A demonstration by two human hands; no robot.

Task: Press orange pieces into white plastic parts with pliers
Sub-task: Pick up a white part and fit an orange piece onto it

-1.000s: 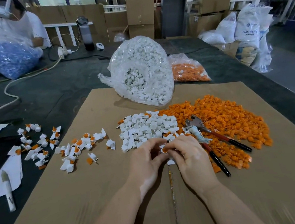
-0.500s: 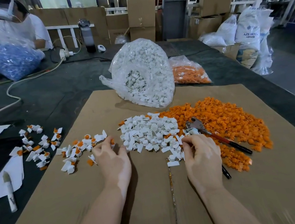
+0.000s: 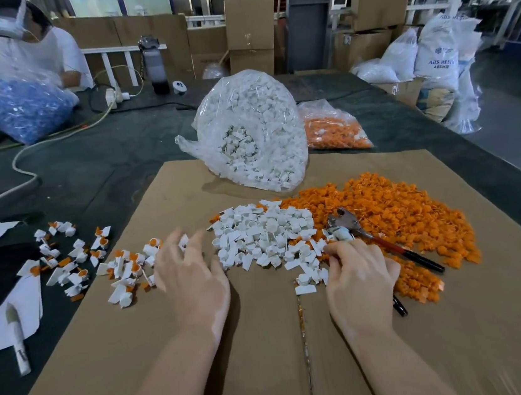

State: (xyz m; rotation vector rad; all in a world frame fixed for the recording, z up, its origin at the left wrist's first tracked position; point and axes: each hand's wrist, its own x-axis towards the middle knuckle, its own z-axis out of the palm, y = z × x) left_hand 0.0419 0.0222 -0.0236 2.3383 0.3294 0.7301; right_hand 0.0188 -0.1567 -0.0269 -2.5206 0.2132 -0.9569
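A heap of loose white plastic parts lies mid-cardboard, with a wide heap of orange pieces to its right. The pliers lie across the seam of the two heaps, a white part in their jaws. My right hand has its fingers curled round the pliers' lower handle, just behind the jaws. My left hand hovers blurred with spread fingers and holds nothing. It is right beside the scattered white parts with orange inserts.
The cardboard sheet covers a dark table. A clear bag of white parts and a bag of orange pieces stand behind the heaps. A marker and papers lie at left. Another person sits far left by a bag of blue parts.
My hands parted from the piece they held together. The left hand swung left to the assembled parts and opened out empty. The right hand shifted right onto the pliers.
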